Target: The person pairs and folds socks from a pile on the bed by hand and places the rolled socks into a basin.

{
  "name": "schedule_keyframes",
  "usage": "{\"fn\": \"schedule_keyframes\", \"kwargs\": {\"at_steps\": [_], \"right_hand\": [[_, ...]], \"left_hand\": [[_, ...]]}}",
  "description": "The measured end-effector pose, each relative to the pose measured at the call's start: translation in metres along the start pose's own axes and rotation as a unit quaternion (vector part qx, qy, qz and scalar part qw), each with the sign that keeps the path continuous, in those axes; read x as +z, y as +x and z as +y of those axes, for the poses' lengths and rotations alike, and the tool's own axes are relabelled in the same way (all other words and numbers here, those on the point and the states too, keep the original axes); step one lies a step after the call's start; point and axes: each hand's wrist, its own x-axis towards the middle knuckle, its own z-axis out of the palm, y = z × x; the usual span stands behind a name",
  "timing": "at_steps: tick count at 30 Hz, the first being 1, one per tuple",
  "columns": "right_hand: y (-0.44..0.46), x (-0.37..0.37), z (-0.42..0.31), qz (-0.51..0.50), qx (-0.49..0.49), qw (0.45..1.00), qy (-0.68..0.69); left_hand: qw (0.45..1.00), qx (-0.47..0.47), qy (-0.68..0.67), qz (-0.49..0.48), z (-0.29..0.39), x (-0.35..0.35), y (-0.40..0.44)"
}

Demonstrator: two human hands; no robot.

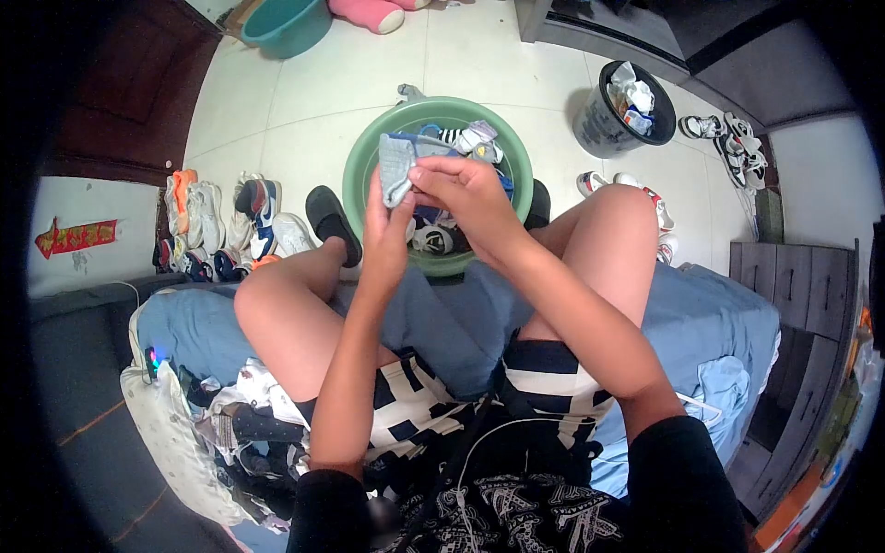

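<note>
A light grey sock-like cloth (397,158) with a blue part is held up between both hands, above a green basin (361,147). My left hand (387,217) grips its lower left edge, fingers closed. From the right, my right hand (466,198) pinches the cloth near its middle. Inside the basin lie several small garments (475,136), white, black, blue and purple, partly hidden by the hands. Another small grey piece (409,92) hangs over the basin's far rim.
Shoes (205,217) line the left wall, with more shoes (737,152) at the right. A black bin (604,129) with rubbish stands right of the basin. Clothes (258,396) lie on the blue bed (184,323). A teal tub (288,32) sits farther back.
</note>
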Motion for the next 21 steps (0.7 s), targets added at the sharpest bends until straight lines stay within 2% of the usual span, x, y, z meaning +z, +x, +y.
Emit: {"fn": "schedule_keyframes", "kwargs": {"at_steps": [2, 4, 6, 8, 11, 13, 14, 15, 16, 18, 21], "right_hand": [[0.001, -0.002, 0.001, 0.002, -0.004, 1.000, -0.002], [0.003, -0.006, 0.006, 0.004, -0.007, 1.000, -0.004], [0.005, -0.011, 0.013, -0.010, -0.065, 0.985, -0.159], [0.002, -0.010, 0.023, 0.002, -0.082, 0.981, -0.176], [-0.001, -0.006, 0.022, -0.004, -0.088, 0.980, -0.180], [-0.003, -0.001, 0.019, -0.018, -0.079, 0.982, -0.168], [-0.004, 0.003, 0.020, 0.006, -0.017, 0.998, -0.061], [-0.005, 0.005, 0.019, 0.031, 0.044, 0.997, 0.048], [-0.005, 0.005, 0.017, 0.031, 0.044, 0.997, 0.046], [-0.002, 0.002, 0.011, -0.016, 0.092, 0.983, 0.158], [0.005, -0.004, 0.003, -0.046, 0.152, 0.966, 0.204]], "left_hand": [[1.000, -0.013, -0.011, -0.005, -0.003, 0.000, 0.002], [0.999, 0.050, 0.021, -0.009, -0.001, 0.004, 0.002], [1.000, 0.024, 0.001, 0.009, -0.012, 0.004, 0.004], [0.999, -0.002, -0.019, 0.031, -0.021, 0.000, 0.002], [0.986, -0.110, -0.087, 0.087, -0.019, -0.007, -0.001], [0.964, -0.047, -0.237, 0.108, -0.012, -0.004, 0.003], [0.964, -0.045, -0.238, 0.109, -0.010, -0.002, 0.005], [0.954, -0.069, -0.251, 0.151, -0.007, 0.001, 0.007], [0.940, -0.092, -0.265, 0.193, -0.005, 0.003, 0.009], [0.938, -0.104, -0.251, 0.217, 0.003, 0.001, 0.010], [0.923, -0.133, -0.251, 0.261, 0.013, -0.005, 0.014]]}}
